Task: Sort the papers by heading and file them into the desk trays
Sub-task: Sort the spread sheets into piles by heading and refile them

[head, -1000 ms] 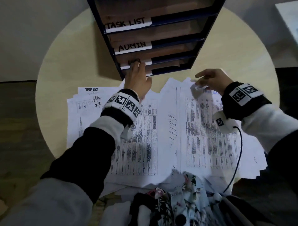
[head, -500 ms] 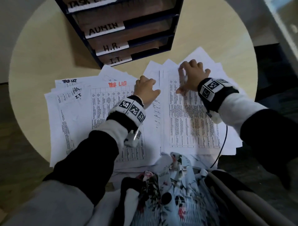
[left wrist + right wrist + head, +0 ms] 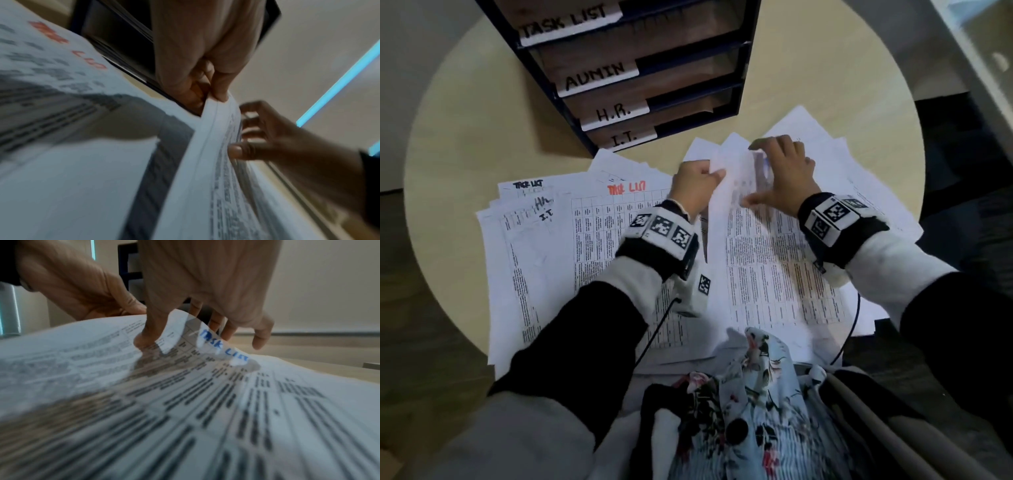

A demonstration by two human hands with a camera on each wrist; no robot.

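Observation:
A dark tray rack stands at the back of the round table, labelled TASK LIST, ADMIN, H.R. and I.T.. Printed papers lie fanned out in front of it. My left hand pinches the left edge of the right-hand top sheet; the left wrist view shows my left hand on that edge. My right hand holds the sheet's top edge, thumb on the print and fingers behind the curl. In the right wrist view my right hand lifts a blue "TASK LIST" heading.
To the left lies a sheet with a red TASK LIST heading, over others headed in black. The papers overhang the table edge near my lap, where floral cloth lies. A white unit stands at the right.
My left hand has come back from the lower tray fronts to the papers and now pinches the sheet's left edge. My right hand has curled the sheet's top edge upward.

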